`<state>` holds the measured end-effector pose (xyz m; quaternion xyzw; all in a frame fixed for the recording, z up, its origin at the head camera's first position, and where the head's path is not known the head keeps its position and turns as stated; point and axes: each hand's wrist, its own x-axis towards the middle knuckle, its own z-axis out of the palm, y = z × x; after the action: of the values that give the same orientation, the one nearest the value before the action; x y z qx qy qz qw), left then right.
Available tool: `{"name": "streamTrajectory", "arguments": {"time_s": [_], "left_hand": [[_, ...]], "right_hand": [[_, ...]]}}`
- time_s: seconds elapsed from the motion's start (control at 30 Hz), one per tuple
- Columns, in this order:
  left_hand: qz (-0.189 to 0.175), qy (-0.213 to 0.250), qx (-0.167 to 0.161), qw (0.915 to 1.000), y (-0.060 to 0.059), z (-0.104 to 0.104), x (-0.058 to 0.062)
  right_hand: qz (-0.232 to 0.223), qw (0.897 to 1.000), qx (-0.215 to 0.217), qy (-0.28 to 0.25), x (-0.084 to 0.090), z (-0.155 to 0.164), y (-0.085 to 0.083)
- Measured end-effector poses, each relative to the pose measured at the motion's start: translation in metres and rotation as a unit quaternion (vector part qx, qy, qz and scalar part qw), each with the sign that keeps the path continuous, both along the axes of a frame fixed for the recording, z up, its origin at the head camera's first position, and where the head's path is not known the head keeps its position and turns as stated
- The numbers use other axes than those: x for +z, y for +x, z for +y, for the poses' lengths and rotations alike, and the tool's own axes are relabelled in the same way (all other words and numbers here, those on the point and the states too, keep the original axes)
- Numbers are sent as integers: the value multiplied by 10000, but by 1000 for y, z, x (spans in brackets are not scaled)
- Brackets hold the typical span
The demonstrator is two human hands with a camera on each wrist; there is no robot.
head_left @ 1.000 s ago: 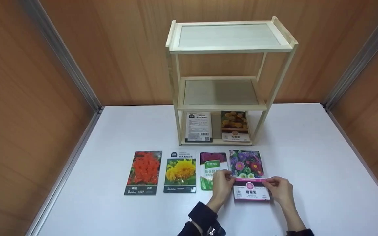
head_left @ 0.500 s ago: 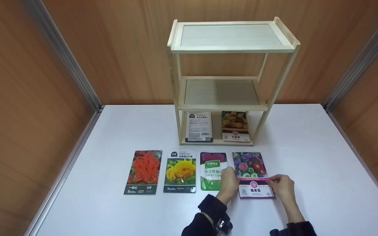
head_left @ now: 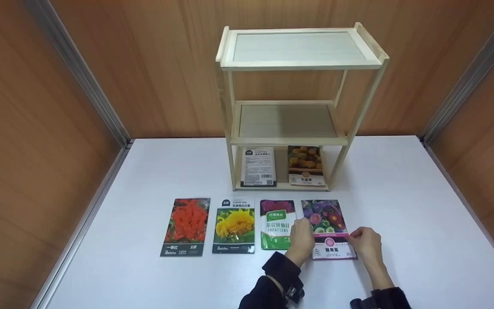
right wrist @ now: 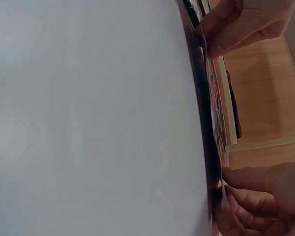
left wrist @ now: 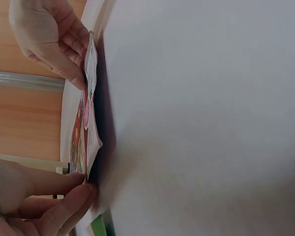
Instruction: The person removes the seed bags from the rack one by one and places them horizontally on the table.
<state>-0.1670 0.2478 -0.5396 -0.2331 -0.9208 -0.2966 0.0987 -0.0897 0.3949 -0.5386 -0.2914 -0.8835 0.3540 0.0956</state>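
Note:
A seed packet (head_left: 330, 221) with purple and red daisies and a pink band lies at the right end of a row on the table. My left hand (head_left: 302, 240) pinches its left edge between thumb and fingers, clearest in the left wrist view. On the opposite edge, my right hand (head_left: 367, 246) pinches the packet with thumb and fingertips, as the right wrist view shows. A dark shadow runs under the packet's near edge in both wrist views. Close beside my left hand lies a green and white impatiens packet (head_left: 277, 234), partly covered by that hand.
Further left lie a yellow-flower packet (head_left: 235, 225) and a red-flower packet (head_left: 187, 223). Behind the row stands a three-tier wooden rack (head_left: 290, 140). Its bottom shelf holds a white text-covered packet (head_left: 258, 167) and an orange-flower packet (head_left: 305, 165). Wood-grain panels (head_left: 165, 68) enclose the table.
The daisy packet has shifted slightly right and straightened, leaving a gap from the impatiens packet. My left hand has moved right with it; my right hand has barely moved.

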Motion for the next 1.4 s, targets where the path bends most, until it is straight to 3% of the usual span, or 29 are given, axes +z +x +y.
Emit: {"name": "streamTrajectory", "arguments": {"time_s": [0.17,0.37,0.53,0.7,0.97,1.13,1.27,1.4], "left_hand": [[-251,-288,88,9992,1,-2,6],[-749,-756,-207,9941,-2,-10,23],[-885,-953,-700,9890,-13,-25,34],[-1030,-673,-939,9879,-29,-44,37],[-1054,-441,-579,9918,-64,-69,38],[-962,100,-158,9952,-88,-79,39],[-1304,473,256,9900,-108,-83,42],[-1542,533,666,9843,-126,-84,45]], "right_hand": [[-155,9999,-18,-28,3,-4,1],[-80,9997,105,221,13,-11,4],[195,9990,300,275,25,-19,-1],[421,9957,791,219,28,-32,-14],[473,9885,1431,111,26,-53,-45],[574,9866,1498,-284,28,-61,-72],[733,9852,1412,-639,29,-67,-98],[1014,9835,1306,-735,31,-75,-124]]}}
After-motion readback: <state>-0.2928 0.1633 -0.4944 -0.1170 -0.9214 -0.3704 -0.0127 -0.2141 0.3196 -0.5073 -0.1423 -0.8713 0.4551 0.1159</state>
